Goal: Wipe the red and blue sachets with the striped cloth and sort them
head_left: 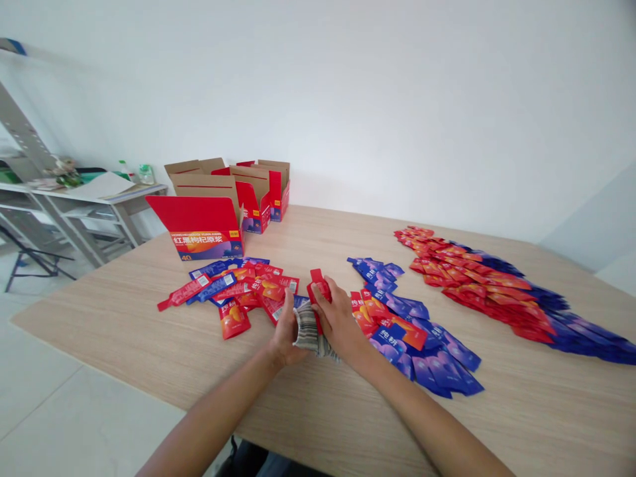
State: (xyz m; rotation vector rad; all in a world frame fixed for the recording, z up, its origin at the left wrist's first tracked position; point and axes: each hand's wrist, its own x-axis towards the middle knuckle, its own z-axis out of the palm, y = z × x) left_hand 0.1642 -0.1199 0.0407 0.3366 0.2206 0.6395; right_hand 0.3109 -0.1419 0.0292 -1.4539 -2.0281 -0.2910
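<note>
Left hand (285, 329) pinches a limp striped cloth (308, 333) while right hand (340, 322) pinches a light, likely slippery red sachet (319, 289), best gripped at its flat edges.

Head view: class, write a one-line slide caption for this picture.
The left hand and right hand grip a red sachet and striped cloth at a table strewn with sachets, boxes behind.

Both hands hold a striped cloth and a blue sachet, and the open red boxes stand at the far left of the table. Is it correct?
No. In the head view the sachet held with the striped cloth by the left hand and right hand is red, not blue. The open red boxes do stand far left on the table.
</note>
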